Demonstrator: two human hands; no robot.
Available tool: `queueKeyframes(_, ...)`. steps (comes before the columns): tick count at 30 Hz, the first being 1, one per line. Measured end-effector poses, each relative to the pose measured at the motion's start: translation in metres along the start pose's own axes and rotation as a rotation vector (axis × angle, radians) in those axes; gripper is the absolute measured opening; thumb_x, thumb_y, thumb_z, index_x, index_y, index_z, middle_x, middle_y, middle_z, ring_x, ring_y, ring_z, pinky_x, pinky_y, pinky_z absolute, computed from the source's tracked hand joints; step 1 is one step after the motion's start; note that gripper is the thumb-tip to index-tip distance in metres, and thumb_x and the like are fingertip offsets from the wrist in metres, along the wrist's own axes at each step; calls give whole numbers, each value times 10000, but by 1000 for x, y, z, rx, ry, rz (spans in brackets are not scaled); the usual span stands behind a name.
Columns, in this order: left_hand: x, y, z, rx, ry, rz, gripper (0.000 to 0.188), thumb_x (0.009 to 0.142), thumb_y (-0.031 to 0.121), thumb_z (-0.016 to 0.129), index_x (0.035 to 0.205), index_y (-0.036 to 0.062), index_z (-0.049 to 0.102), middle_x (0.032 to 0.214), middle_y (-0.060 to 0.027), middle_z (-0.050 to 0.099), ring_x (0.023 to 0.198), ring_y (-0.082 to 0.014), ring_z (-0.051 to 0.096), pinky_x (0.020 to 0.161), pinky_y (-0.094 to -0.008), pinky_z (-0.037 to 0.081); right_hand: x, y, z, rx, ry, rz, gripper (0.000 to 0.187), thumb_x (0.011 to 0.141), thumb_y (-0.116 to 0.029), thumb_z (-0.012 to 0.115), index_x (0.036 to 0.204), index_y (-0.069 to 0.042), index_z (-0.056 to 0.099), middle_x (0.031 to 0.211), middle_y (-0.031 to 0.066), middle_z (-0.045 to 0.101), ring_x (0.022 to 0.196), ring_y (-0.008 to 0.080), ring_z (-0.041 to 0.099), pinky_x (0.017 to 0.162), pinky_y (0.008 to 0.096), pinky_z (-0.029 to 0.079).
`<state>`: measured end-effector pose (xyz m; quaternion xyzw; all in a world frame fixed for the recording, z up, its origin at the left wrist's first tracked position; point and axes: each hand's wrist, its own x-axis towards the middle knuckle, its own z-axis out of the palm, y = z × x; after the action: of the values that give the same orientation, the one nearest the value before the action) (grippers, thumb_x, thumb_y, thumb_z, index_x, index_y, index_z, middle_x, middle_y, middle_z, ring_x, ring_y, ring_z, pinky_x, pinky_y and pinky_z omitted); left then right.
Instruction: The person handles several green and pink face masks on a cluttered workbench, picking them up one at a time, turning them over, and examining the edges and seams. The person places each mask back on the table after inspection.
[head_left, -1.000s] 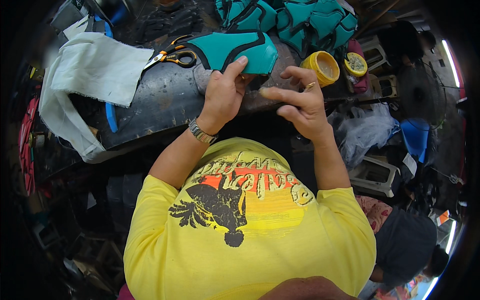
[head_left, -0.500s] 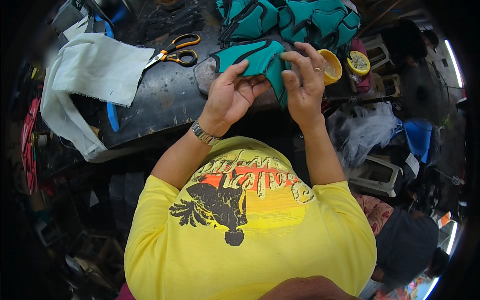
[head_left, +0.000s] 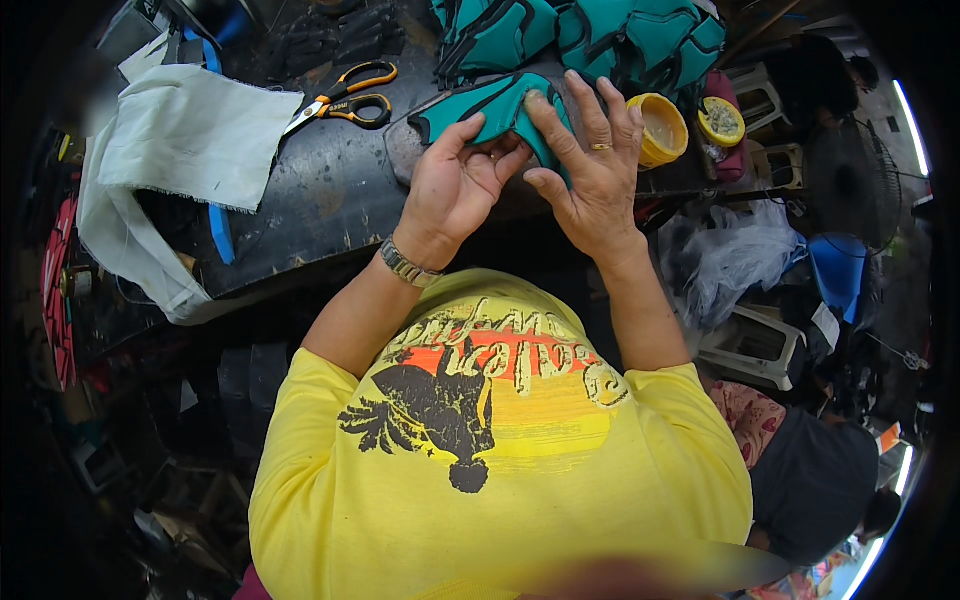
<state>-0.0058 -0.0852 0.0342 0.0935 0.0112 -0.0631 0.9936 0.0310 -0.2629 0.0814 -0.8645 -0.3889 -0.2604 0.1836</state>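
Pressing the bent end seems the step: the left hand [head_left: 455,190] pinches the teal, black-trimmed fabric piece [head_left: 508,113] at the dark surface [head_left: 320,205]; the right hand [head_left: 598,190], fingers spread, lays its index finger [head_left: 556,128] on it. Further pressing calls for a steady left pinch.

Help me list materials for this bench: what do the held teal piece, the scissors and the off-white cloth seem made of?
Teal piece: matte, probably fabric or thin foam, since it's visibly bent.
Scissors: blades apparently metal, by their shine; black-and-orange handles, likely plastic.
Off-white cloth: matte, apparently woven fabric, by its frayed edge; fibre unclear.
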Motion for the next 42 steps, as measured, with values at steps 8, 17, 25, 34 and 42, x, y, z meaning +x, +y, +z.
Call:
queueKeyframes(8, 4, 5, -11, -36, 14, -62, 274, 1021, 163, 496, 1214, -11, 580, 1179, -135, 651, 1084, -254, 627, 1022, -435, 513, -2, 2, -3, 83, -85, -207, 455, 919, -627, 515, 1284, -402, 666, 1560, 31, 382, 1472, 325, 256, 1194, 556, 68)
queueKeyframes(17, 3, 3, -14, -36, -66, -41, 302, 1033, 142, 479, 1270, -37, 539, 1261, -157, 618, 1184, -246, 604, 1043, -404, 522, 2, 8, 4, 192, 31, 14, 565, 951, -645, 462, 1337, -282, 655, 1591, 97, 331, 1477, 374, 224, 1182, 562, 96)
queueKeyframes(25, -3, 9, -5, 194, 16, -20, 304, 1002, 150, 529, 1251, -22, 559, 1196, -138, 671, 1080, -253, 666, 935, -428, 563, -3, -3, -5, 660, 184, -48, 637, 945, -606, 530, 1356, -131, 630, 1578, 178, 339, 1475, 339, 289, 1184, 480, 201)
queueKeyframes(34, -21, 10, 11, 365, -98, -10, 388, 987, 216, 581, 1311, 8, 535, 1211, -123, 672, 1079, -250, 685, 892, -388, 583, 10, 4, -3, 1731, -87, 639, 801, 847, 59, 703, 1527, -82, 303, 1066, 52, 616, 975, 117, 597, 929, 253, 474)
queueKeyframes(42, -20, 2, 11, 562, 41, 7, 363, 900, 150, 702, 1217, 20, 580, 1143, -75, 667, 1017, -164, 661, 890, -316, 547, 9, -3, -2, 1669, -79, 675, 767, 847, 63, 704, 1513, -73, 348, 1015, 30, 617, 940, 89, 592, 874, 219, 482)
